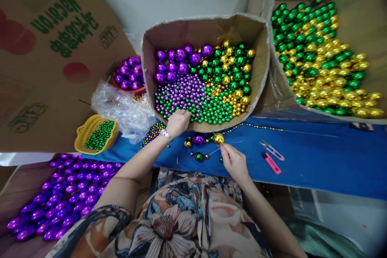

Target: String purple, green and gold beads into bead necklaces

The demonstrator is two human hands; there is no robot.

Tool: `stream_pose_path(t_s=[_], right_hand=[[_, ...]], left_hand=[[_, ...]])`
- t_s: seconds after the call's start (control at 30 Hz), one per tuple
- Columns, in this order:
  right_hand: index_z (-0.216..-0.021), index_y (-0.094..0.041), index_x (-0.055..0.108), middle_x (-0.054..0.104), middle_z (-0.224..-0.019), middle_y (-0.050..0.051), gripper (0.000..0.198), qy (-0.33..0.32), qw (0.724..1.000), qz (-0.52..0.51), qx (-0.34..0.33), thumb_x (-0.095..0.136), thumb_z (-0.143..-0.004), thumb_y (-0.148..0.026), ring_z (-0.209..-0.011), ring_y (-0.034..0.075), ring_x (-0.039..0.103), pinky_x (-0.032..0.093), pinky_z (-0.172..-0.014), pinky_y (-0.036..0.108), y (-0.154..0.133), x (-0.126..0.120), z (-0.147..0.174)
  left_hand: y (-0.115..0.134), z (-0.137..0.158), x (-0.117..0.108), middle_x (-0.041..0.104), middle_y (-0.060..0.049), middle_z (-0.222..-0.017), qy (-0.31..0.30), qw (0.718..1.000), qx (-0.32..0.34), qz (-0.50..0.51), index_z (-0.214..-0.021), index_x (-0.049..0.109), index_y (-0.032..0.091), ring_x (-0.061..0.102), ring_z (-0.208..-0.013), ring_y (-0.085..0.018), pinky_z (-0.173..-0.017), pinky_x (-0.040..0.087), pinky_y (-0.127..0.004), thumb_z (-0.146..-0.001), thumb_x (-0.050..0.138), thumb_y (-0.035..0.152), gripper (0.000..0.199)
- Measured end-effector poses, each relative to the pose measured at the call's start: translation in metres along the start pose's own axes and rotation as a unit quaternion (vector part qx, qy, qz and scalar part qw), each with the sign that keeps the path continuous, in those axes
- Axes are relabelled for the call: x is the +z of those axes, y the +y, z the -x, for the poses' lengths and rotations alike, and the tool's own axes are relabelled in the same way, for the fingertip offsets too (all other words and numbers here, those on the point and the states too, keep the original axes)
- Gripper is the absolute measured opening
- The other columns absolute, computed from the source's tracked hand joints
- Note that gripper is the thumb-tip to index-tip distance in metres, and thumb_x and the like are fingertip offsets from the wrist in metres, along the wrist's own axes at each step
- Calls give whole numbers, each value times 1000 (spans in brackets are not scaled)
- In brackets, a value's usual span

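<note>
My left hand [179, 123], with a silver watch at its wrist, reaches over the front wall of the cardboard box [205, 128]. Its fingers are drawn together at the small green and purple beads [181, 92]; whatever is between the fingertips is hidden. Just in front of the box, my right hand [236, 162] pinches a beaded string beside a large gold bead [218, 139]. Along this thin string sit a purple bead [198, 140], a green bead [198, 157] and smaller gold ones, lying in a loop on the blue cloth [308, 157].
Pink-handled thread snips [272, 150] and a pink box cutter [272, 163] lie on the right. A yellow basket [79, 139] of green beads and a plastic bag [121, 105] stand left. Another carton [276, 76] holds green and gold beads. Purple beads [69, 189] fill a lower box.
</note>
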State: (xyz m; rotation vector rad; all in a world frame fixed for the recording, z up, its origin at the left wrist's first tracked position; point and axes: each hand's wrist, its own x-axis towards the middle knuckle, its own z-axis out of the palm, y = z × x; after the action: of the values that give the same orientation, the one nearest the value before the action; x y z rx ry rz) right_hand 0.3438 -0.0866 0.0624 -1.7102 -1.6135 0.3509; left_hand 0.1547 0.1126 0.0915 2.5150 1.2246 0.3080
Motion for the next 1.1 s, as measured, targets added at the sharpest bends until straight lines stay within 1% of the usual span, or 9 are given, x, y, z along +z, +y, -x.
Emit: stream_pose_path(t_s=[0.07,0.1,0.2,0.27,0.33,0.63,0.83,1.03,1.1], right_hand=[[-95,-19,65,73,-88,5,25,-7,1000,4,0,42,-99,-27,-81,14,69,49,-73,23,0,1,1],[-96,-19,65,73,-88,5,25,-8,1000,8,-1,42,-99,-27,-81,15,69,49,-74,23,0,2,1],[-96,-19,66,73,-89,6,25,4,1000,21,-12,43,-98,-27,-80,15,70,50,-74,23,0,4,0],[-97,-19,67,74,-89,6,25,10,999,29,-19,43,-98,-27,-80,15,70,51,-74,23,-1,4,-1],[-98,-19,67,74,-89,6,25,12,999,33,-22,43,-98,-27,-80,16,70,51,-74,24,-1,4,-2],[-99,-18,67,73,-88,6,24,17,998,54,-39,44,-98,-24,-78,15,69,50,-75,23,-1,3,1],[-98,-18,67,72,-84,6,25,32,996,83,-25,43,-98,-25,-78,15,68,49,-75,23,-2,6,-2],[-97,-19,66,71,-83,6,26,59,998,28,-8,41,-98,-26,-75,15,67,50,-73,25,5,-3,-5],[-95,-18,65,70,-80,5,25,68,997,19,-3,41,-98,-26,-72,15,66,49,-71,25,8,-7,-3]], left_hand=[[3,0,-2,68,-10,-97,38,976,-51,207,-101,67,16,62,-92,-22,-84,50,-37,-88,56,24,19],[7,1,-3,69,-9,-95,40,940,-82,330,-102,67,16,64,-88,-21,-81,52,-36,-86,59,27,22],[22,6,-6,70,-5,-85,-6,764,-160,625,-102,68,16,68,-79,-17,-75,55,-32,-79,70,36,30],[32,11,-8,70,-4,-83,-25,681,-180,710,-98,70,16,69,-78,-14,-76,56,-29,-73,78,32,31],[39,14,-9,71,-4,-84,-30,649,-183,738,-95,72,15,70,-78,-13,-77,57,-26,-70,80,27,28],[46,17,-9,70,-2,-80,-20,632,-184,752,-89,71,14,70,-76,-12,-73,57,-23,-69,82,25,25],[58,22,0,70,-2,-84,44,717,-116,685,-95,67,16,68,-76,-11,-73,57,-24,-68,83,27,33],[75,-1,2,68,-8,-104,-21,713,-69,697,-106,64,18,68,-92,-17,-79,58,-31,-81,70,43,36],[76,-23,5,68,-8,-100,6,745,-50,665,-104,65,18,68,-90,-16,-78,57,-30,-84,67,44,33]])
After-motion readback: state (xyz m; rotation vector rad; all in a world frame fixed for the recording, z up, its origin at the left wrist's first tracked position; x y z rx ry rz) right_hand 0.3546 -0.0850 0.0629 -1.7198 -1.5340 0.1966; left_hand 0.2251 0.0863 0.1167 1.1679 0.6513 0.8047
